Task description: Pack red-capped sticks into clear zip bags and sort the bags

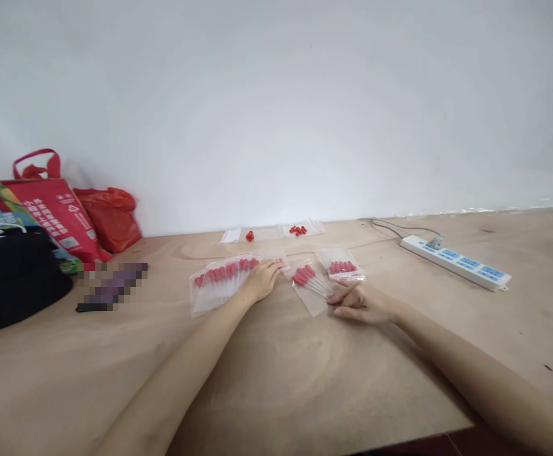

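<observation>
Several droppers with red bulbs and thin clear stems are on the table. My left hand (261,282) lies with fingers stretched forward, beside a wide clear bag (204,304) with a row of droppers (228,272). Its fingertips touch the near edge of another clear bag partly hidden behind them. My right hand (359,303) has its fingers bent around the stem ends of a small fan of droppers (307,275). These droppers lie over or in a small clear bag (315,307); I cannot tell which. Just beyond is a zip bag (343,263) of red-bulbed droppers.
Near the wall lie clear bags with loose red bulbs (298,230). A white power strip (457,261) with a grey cable is at right. At left are red bags (57,215), a black hat-like item (17,278) and a blurred dark object (114,288) on the wooden table (286,380).
</observation>
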A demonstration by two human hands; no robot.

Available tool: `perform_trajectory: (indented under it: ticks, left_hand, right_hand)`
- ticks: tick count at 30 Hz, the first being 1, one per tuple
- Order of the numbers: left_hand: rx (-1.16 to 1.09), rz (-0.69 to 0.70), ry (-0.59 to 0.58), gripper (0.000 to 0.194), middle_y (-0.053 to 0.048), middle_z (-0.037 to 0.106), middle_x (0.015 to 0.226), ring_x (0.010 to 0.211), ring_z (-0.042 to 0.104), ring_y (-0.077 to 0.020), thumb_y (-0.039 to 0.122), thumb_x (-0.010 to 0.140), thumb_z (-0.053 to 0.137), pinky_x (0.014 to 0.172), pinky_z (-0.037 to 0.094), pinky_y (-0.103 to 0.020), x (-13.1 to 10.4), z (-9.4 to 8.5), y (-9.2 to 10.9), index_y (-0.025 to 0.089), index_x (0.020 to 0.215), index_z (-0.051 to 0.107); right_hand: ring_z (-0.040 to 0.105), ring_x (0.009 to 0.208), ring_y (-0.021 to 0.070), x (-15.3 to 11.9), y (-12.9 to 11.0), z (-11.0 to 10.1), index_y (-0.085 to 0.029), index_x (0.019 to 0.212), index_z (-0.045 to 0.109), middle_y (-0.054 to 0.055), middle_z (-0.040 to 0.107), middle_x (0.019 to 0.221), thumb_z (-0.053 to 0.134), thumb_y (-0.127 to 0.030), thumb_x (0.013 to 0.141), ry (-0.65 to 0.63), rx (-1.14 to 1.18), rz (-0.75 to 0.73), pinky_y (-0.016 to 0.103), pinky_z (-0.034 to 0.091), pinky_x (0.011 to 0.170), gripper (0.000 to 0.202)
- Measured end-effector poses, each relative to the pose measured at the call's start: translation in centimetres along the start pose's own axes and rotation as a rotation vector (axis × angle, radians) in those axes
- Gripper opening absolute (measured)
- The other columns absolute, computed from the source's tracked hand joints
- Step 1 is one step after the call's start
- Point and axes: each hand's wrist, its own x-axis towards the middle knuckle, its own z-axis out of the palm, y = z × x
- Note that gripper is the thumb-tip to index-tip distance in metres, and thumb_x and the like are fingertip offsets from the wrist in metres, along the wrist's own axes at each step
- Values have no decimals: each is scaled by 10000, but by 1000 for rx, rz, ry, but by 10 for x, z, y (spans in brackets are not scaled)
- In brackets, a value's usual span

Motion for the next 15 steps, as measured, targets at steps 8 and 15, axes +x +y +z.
perform_trajectory:
  ticks: [8, 15]
  left_hand:
    - [-32, -297, -33, 257, -112, 602, 855, 885, 534, -229, 345, 779, 498, 787, 396, -330, 31, 14, 41, 118, 769, 618]
    - [-90, -340, -192, 313, -9, 544, 513, 510, 507, -134, 307, 748, 482, 499, 335, -237, -6, -6, 64, 159, 476, 521]
  right_hand:
    - [536, 641, 123, 2, 12, 4, -170, 625, 581, 24, 599, 671, 465, -382, 801, 162, 95, 175, 258, 424, 618, 299]
    - [526, 637, 127, 9, -3, 10, -184, 748, 607, 12, 588, 692, 582, -322, 707, 169, -111, 282, 240, 394, 586, 146]
